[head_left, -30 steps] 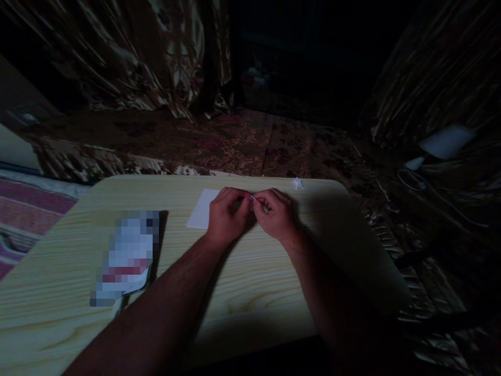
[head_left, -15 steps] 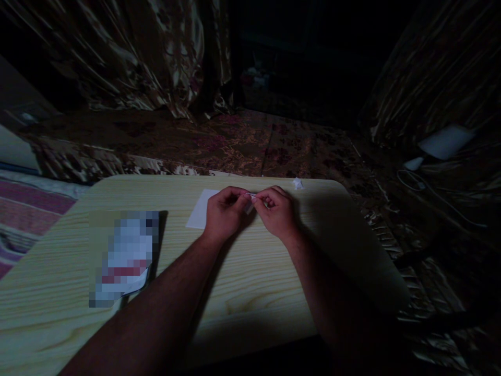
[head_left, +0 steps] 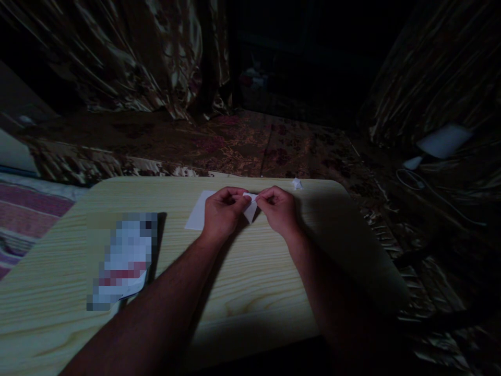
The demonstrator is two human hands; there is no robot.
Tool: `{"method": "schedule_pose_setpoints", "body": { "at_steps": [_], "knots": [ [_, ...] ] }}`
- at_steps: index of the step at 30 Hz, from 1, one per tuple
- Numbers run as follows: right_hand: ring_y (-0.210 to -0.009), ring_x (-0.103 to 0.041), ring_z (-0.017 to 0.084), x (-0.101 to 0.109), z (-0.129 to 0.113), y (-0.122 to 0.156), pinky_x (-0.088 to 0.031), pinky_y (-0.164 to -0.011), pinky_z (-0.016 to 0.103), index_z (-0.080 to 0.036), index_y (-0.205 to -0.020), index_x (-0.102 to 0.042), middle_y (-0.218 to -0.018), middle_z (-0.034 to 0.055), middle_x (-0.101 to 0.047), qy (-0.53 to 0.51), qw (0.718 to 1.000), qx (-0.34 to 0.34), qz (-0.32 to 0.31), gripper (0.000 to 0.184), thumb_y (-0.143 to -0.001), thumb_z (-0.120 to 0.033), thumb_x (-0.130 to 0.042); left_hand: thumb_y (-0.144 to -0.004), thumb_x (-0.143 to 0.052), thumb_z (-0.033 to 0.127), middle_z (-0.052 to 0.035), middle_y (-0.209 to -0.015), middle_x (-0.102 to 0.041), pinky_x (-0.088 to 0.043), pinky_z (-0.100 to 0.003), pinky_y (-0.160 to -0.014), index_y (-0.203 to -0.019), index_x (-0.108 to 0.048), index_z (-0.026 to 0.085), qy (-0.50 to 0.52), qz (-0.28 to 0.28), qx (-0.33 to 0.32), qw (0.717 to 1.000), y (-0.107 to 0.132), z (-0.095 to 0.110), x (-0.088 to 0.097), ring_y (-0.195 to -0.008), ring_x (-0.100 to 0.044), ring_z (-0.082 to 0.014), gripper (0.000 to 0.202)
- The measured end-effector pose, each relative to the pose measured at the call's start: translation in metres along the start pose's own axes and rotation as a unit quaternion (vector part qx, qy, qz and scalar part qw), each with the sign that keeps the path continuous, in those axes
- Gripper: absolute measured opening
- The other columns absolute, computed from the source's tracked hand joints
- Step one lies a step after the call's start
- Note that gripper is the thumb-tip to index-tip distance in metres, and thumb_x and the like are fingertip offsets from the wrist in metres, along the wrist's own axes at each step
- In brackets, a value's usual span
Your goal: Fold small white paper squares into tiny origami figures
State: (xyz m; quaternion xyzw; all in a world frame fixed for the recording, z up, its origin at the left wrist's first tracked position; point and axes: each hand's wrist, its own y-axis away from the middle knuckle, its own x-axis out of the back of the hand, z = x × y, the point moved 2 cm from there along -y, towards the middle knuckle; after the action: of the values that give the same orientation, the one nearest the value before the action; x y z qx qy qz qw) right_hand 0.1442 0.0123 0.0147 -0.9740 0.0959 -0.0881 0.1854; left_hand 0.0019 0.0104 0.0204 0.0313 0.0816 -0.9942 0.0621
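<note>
Between my two hands is a small folded piece of white paper (head_left: 250,209), with a pointed corner hanging downward. My left hand (head_left: 224,210) is closed on its left side, thumb and fingertips pinching it. The fingertips of my right hand (head_left: 277,208) pinch its upper right edge. Partly under my left hand, a flat white sheet (head_left: 196,213) lies on the table. Beyond my right hand, near the far edge, sits a small folded white paper piece (head_left: 297,183) shaped like a star.
The pale wood-grain table (head_left: 250,292) has rounded far corners. A pixelated flat object (head_left: 125,256) lies at its left, beside my left forearm. A white lamp (head_left: 444,141) with a cord stands off to the right. Patterned curtains (head_left: 172,57) hang behind.
The folded paper has turned so that more of its white face shows between my hands. My right hand's fingers have shifted slightly along its edge.
</note>
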Motion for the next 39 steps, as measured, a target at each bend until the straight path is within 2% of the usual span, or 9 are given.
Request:
{"method": "schedule_pose_setpoints", "body": {
  "at_steps": [4,9,14,20,30,39],
  "knots": [
    [-0.063,-0.058,0.012,-0.001,-0.001,0.000,-0.046,-0.060,0.023,-0.018,-0.068,-0.058,-0.069,-0.0011,-0.063,-0.026,0.999,-0.024,0.005,0.009,-0.069,-0.025,-0.064,-0.064,-0.074,0.033,-0.0036,-0.069,-0.068,-0.046,-0.023,-0.056,-0.084,-0.069,0.013,0.002,0.006,0.002,1.000,-0.001,-0.002,0.000,-0.056,-0.057,-0.0116,0.029],
    [-0.064,-0.058,0.012,0.000,-0.006,-0.001,-0.046,-0.060,0.023,-0.017,-0.078,-0.061,-0.069,-0.0012,-0.063,-0.079,0.996,-0.044,0.002,0.014,-0.066,-0.023,-0.066,-0.063,-0.074,0.032,-0.0035,-0.067,-0.067,-0.045,-0.023,-0.055,-0.084,-0.070,0.013,0.001,0.014,0.005,1.000,-0.002,-0.002,0.001,-0.055,-0.057,-0.0118,0.028],
    [-0.064,-0.059,0.013,0.000,-0.005,-0.001,-0.045,-0.059,0.023,-0.016,-0.076,-0.066,-0.069,0.0008,-0.066,-0.074,0.995,-0.069,-0.018,0.012,-0.069,-0.026,-0.064,-0.061,-0.075,0.030,-0.0027,-0.066,-0.066,-0.044,-0.022,-0.054,-0.085,-0.069,0.013,0.002,0.011,0.012,1.000,-0.001,-0.001,0.001,-0.054,-0.056,-0.0112,0.030],
    [-0.059,-0.057,0.012,-0.001,0.000,-0.001,-0.044,-0.056,0.022,-0.016,-0.073,-0.066,-0.065,0.0001,-0.064,-0.072,0.994,-0.079,-0.021,0.012,-0.069,-0.028,-0.064,-0.060,-0.075,0.029,-0.0033,-0.067,-0.067,-0.046,-0.023,-0.055,-0.083,-0.069,0.013,-0.002,0.014,0.010,1.000,0.000,0.002,0.000,-0.055,-0.057,-0.0119,0.028],
    [-0.059,-0.055,0.011,-0.001,-0.002,0.000,-0.042,-0.054,0.022,-0.016,-0.073,-0.064,-0.064,-0.0002,-0.062,-0.048,0.996,-0.064,-0.024,0.013,-0.071,-0.029,-0.062,-0.062,-0.075,0.032,-0.0033,-0.066,-0.066,-0.045,-0.023,-0.052,-0.082,-0.068,0.013,0.003,0.001,0.008,1.000,-0.001,-0.001,0.000,-0.054,-0.056,-0.0116,0.029],
    [-0.058,-0.056,0.011,-0.001,-0.004,0.001,-0.044,-0.056,0.022,-0.016,-0.072,-0.062,-0.063,-0.0005,-0.062,-0.015,0.998,-0.047,-0.033,0.013,-0.073,-0.029,-0.060,-0.058,-0.078,0.034,-0.0046,-0.068,-0.068,-0.046,-0.025,-0.056,-0.080,-0.069,0.013,0.050,-0.032,0.046,0.997,-0.003,-0.008,-0.001,-0.056,-0.058,-0.0131,0.031]
  ]
}}
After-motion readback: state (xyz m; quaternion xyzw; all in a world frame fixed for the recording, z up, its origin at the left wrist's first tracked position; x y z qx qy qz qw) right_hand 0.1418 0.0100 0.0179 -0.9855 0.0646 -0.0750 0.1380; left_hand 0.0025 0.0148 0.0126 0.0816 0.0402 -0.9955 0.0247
